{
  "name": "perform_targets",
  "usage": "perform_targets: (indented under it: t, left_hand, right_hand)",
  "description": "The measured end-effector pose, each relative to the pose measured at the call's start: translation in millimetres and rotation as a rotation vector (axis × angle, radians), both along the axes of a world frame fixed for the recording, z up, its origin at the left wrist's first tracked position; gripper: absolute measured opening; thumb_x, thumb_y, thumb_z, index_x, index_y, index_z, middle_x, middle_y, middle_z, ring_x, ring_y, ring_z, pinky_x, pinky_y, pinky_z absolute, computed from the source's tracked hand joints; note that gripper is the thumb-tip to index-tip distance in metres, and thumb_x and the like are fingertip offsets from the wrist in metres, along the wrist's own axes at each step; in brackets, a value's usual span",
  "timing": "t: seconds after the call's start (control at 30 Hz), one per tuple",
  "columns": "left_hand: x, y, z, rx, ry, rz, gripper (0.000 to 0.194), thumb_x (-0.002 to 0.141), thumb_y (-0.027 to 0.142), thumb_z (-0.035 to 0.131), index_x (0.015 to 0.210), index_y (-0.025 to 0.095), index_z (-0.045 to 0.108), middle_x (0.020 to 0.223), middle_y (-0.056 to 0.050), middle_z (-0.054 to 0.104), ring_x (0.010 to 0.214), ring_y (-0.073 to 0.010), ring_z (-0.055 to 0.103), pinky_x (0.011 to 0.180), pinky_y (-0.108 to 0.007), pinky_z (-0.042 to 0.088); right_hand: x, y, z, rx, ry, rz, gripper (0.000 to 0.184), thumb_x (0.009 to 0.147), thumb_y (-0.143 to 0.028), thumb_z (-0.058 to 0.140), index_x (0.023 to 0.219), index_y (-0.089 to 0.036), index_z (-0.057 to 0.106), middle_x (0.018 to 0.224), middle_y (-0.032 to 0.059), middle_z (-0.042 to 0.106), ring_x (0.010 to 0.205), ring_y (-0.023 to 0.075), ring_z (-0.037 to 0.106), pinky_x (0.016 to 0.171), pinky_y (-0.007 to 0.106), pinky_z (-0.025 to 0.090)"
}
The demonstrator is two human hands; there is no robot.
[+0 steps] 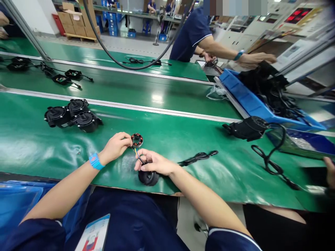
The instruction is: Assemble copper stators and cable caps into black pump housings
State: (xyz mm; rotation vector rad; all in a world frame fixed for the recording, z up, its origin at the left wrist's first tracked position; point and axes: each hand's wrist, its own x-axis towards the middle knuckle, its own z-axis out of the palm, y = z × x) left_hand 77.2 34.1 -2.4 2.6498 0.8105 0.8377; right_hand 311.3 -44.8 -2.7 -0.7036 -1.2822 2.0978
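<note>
My left hand (115, 146) is closed, pinching a small ring-shaped stator (137, 140) with copper windings just above the green belt. Thin coloured wires (138, 156) run from the ring down to my right hand (154, 163). That hand is closed over a round black housing (148, 177) that rests at the near edge of the belt, and its fingers also hold the wires. A bundled black cable (197, 158) lies on the belt just right of my right hand.
Three black pump housings (73, 115) sit clustered at the left on the green belt (31, 146). A black pump (247, 128) with a looped cord lies at the right, beside a blue bin (251, 101) of cables. A co-worker in dark blue reaches into that bin. Another person's hand (330, 171) shows at the right edge.
</note>
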Motion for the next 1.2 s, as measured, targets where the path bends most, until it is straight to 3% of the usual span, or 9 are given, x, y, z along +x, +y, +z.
perform_targets:
  t: [0.17, 0.37, 0.5, 0.63, 0.73, 0.87, 1.0, 1.1, 1.2]
  left_hand:
    - [-20.6, 3.6, 13.7, 0.054, 0.023, 0.091, 0.015, 0.094, 0.030, 0.070, 0.108, 0.025, 0.069, 0.125, -0.007, 0.069, 0.118, -0.0241, 0.063, 0.103, -0.040, 0.047]
    - [-105.2, 50.4, 39.3, 0.102, -0.005, 0.838, 0.087, 0.080, 0.057, 0.081, 0.149, 0.019, 0.044, 0.154, -0.023, 0.045, 0.149, -0.0433, 0.037, 0.121, -0.060, 0.028]
    - [-127.5, 68.7, 37.5, -0.050, 0.174, 0.744, 0.087, 0.070, 0.043, 0.088, 0.143, 0.017, 0.049, 0.142, -0.023, 0.055, 0.138, -0.0453, 0.048, 0.114, -0.057, 0.037]
    - [-118.3, 58.0, 26.2, -0.028, 0.072, 0.777, 0.049, 0.078, 0.039, 0.078, 0.118, 0.017, 0.061, 0.128, -0.021, 0.062, 0.129, -0.0430, 0.053, 0.110, -0.056, 0.039]
    - [-112.0, 38.2, 15.3, -0.013, -0.058, 0.826, 0.053, 0.081, 0.044, 0.076, 0.123, 0.015, 0.059, 0.132, -0.021, 0.059, 0.131, -0.0412, 0.051, 0.113, -0.057, 0.037]
    - [-108.2, 5.7, 0.5, -0.425, -0.788, 0.802, 0.079, 0.081, 0.047, 0.081, 0.149, 0.025, 0.047, 0.128, -0.010, 0.064, 0.120, -0.0266, 0.060, 0.116, -0.044, 0.040]
    - [-98.5, -21.4, -2.6, -0.730, -1.215, 0.711, 0.048, 0.086, 0.048, 0.076, 0.127, 0.024, 0.067, 0.130, -0.006, 0.067, 0.126, -0.0204, 0.059, 0.115, -0.031, 0.043]
    - [-83.3, -36.3, 6.0, -0.894, -1.349, 0.674, 0.033, 0.096, 0.046, 0.063, 0.114, 0.020, 0.071, 0.129, -0.009, 0.069, 0.119, -0.0219, 0.065, 0.101, -0.035, 0.055]
    - [-61.4, -51.2, 16.1, -1.201, -1.598, 0.555, 0.031, 0.102, 0.039, 0.053, 0.120, 0.018, 0.068, 0.128, -0.012, 0.070, 0.111, -0.0250, 0.070, 0.088, -0.041, 0.062]
  right_hand:
    - [-3.7, -6.9, -5.2, -0.071, 0.050, -0.098, 0.041, 0.082, -0.036, 0.088, 0.101, -0.017, 0.057, 0.104, 0.0062, 0.074, 0.087, 0.0116, 0.068, 0.083, 0.025, 0.050]
    - [-4.6, 4.8, 2.1, -0.042, -0.025, 0.008, 0.050, 0.088, -0.055, 0.079, 0.114, -0.014, 0.067, 0.110, 0.0098, 0.072, 0.093, 0.0154, 0.070, 0.091, 0.030, 0.050]
    - [-9.4, 12.7, 4.6, -0.050, -0.081, 0.057, 0.050, 0.088, -0.059, 0.077, 0.109, -0.014, 0.071, 0.105, 0.0081, 0.071, 0.089, 0.0140, 0.069, 0.088, 0.029, 0.050]
    - [-17.3, 12.9, -0.8, -0.058, -0.078, -0.073, 0.049, 0.086, -0.061, 0.078, 0.102, -0.015, 0.073, 0.105, 0.0076, 0.069, 0.092, 0.0147, 0.066, 0.085, 0.029, 0.055]
    - [-20.3, 11.1, -6.4, 0.042, -0.113, -0.162, 0.051, 0.089, -0.064, 0.072, 0.106, -0.016, 0.074, 0.109, 0.0084, 0.069, 0.098, 0.0175, 0.066, 0.086, 0.032, 0.058]
    - [-11.3, 10.1, -5.7, 0.407, -0.399, -0.357, 0.053, 0.101, -0.062, 0.050, 0.093, -0.015, 0.074, 0.089, 0.0091, 0.070, 0.086, 0.0211, 0.067, 0.085, 0.041, 0.059]
    - [2.4, 17.2, -0.4, 0.725, -0.659, -0.625, 0.026, 0.093, -0.042, 0.069, 0.107, -0.020, 0.071, 0.108, 0.0126, 0.064, 0.111, 0.0294, 0.059, 0.107, 0.054, 0.048]
    - [0.9, 29.9, -2.9, 0.942, -0.869, -0.542, 0.037, 0.088, -0.030, 0.076, 0.123, -0.024, 0.067, 0.144, 0.0173, 0.050, 0.140, 0.0347, 0.046, 0.115, 0.059, 0.042]
    - [-7.8, 38.4, -5.8, 0.944, -0.881, -0.411, 0.015, 0.091, -0.024, 0.071, 0.105, -0.020, 0.066, 0.148, 0.0181, 0.051, 0.147, 0.0318, 0.043, 0.116, 0.055, 0.044]
